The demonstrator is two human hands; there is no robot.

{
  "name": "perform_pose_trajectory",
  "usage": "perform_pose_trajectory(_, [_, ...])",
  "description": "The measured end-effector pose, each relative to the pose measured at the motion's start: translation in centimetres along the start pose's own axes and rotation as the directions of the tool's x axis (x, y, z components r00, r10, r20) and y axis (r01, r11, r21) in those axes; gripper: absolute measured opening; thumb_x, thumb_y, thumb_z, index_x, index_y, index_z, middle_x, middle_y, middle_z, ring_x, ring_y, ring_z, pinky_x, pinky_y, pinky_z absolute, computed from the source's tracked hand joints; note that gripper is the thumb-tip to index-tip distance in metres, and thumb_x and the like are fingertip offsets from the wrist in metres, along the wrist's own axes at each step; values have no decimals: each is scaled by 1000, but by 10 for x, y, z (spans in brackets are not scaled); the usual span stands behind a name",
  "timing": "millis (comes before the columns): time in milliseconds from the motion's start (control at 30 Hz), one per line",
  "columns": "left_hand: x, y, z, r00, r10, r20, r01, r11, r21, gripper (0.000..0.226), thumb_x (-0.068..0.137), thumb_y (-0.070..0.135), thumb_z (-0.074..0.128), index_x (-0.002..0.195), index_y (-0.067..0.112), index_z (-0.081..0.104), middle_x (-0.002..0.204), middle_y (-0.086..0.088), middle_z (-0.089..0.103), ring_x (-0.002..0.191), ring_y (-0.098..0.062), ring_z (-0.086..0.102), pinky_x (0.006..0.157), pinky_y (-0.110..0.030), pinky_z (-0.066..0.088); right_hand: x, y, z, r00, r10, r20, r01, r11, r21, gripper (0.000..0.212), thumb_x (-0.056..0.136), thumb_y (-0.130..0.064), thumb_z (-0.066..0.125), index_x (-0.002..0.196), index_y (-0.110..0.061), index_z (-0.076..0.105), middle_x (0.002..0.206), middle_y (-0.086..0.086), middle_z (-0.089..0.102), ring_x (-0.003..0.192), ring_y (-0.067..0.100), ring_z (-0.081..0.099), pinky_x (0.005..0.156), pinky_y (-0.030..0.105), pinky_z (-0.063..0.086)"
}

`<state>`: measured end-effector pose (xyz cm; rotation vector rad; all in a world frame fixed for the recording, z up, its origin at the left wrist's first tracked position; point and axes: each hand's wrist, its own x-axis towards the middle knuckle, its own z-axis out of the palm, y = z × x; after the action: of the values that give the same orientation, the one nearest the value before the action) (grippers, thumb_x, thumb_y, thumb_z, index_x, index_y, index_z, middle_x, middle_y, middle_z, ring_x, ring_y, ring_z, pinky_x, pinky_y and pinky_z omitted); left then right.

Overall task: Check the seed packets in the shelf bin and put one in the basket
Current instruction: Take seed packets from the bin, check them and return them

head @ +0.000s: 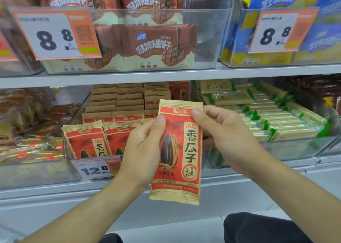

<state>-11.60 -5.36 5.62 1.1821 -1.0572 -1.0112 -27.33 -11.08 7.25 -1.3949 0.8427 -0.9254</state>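
- A big shelf (166, 75) runs across the whole scene, with clear boxes full of snacks sitting on it.
- Up top in the middle is a clear box of brown biscuit bags (147, 45). A white and orange price tag (55, 34) on its front left says 8.8.
- Far to the right on top is a box of blue and yellow bags (313, 39), with its own 8.8 tag (276, 32).
- Lower down in the middle is the shelf bin (77, 113), a clear box. It holds rows of red and tan seed packets (86, 141) standing up. A small tag (96, 169) on its near edge says 12.8.
- To the right of that bin is a box of long pale bars with green ends (276, 117).
- To the left is a blurry box of shiny brown packs (27, 128).
- One seed packet (181, 154) is out of the bin. It is held upright, near us, just in front of the bin's right side. It shows a big black seed picture.
- The left hand (144, 148) grips the packet's left edge, thumb on the front.
- The right hand (227, 132) pinches the packet near its top right corner, thumb on the front.
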Motion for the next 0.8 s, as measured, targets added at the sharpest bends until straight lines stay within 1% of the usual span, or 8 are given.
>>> perform_pose_trajectory(100, [4,2,-3,998,8,-62,-10,1000,-27,43,105,36,41,90,13,74,84,-14,77,77,-31,75,71,-39,61,-1,-4,-7,993,10,121,0,997,-81,34,85,-26,69,110,-5,64,90,12,79,79,24,78,54,29,59])
perform_pose_trajectory(233, [7,2,-5,991,19,-131,-25,999,-44,42,105,37,40,92,14,73,83,-9,78,74,-23,76,62,-31,62,0,-5,-14,956,74,283,-32,988,-150,50,75,-17,79,121,-12,60,103,12,77,86,31,78,58,37,62])
perform_pose_trajectory(333, [7,1,-6,985,30,-169,-36,999,-35,42,106,39,39,92,17,72,82,-7,78,75,-22,76,66,-35,61,0,-5,-17,923,100,371,-8,971,-241,79,70,-8,86,136,-29,49,117,7,72,84,39,76,65,46,63])
perform_pose_trajectory(433, [8,2,-6,980,31,-198,-38,999,-30,43,106,40,39,90,17,71,80,-6,78,72,-19,76,66,-35,59,-2,-4,-17,902,87,423,42,957,-287,102,70,4,87,147,-38,36,126,3,66,80,39,76,67,47,63])
perform_pose_trajectory(567, [8,3,-5,982,41,-186,-44,999,-12,43,107,39,37,91,14,70,79,-6,78,71,-19,75,61,-28,62,-1,-5,-21,892,88,444,62,948,-313,104,71,5,86,149,-40,33,125,1,67,80,36,77,68,42,63])
perform_pose_trajectory(667, [8,2,-6,987,39,-156,-42,999,-14,40,107,39,36,100,15,68,82,-3,78,75,-17,76,61,-25,61,-2,-5,-22,895,82,438,69,946,-316,99,72,-1,84,148,-41,35,123,1,68,81,36,77,68,40,63])
perform_pose_trajectory(733, [9,3,-8,986,52,-157,-57,998,-28,34,107,36,38,105,16,66,86,0,79,78,-14,76,63,-23,60,-1,-4,-21,948,-2,319,102,949,-297,96,68,-7,85,148,-35,39,121,0,69,82,34,77,65,37,63])
perform_pose_trajectory(800, [11,3,-10,985,55,-165,-68,995,-71,31,106,36,39,110,18,64,92,2,79,84,-13,76,68,-26,60,1,-4,-22,977,-135,165,172,955,-242,85,66,-14,84,142,-29,48,118,3,69,84,28,77,63,36,63])
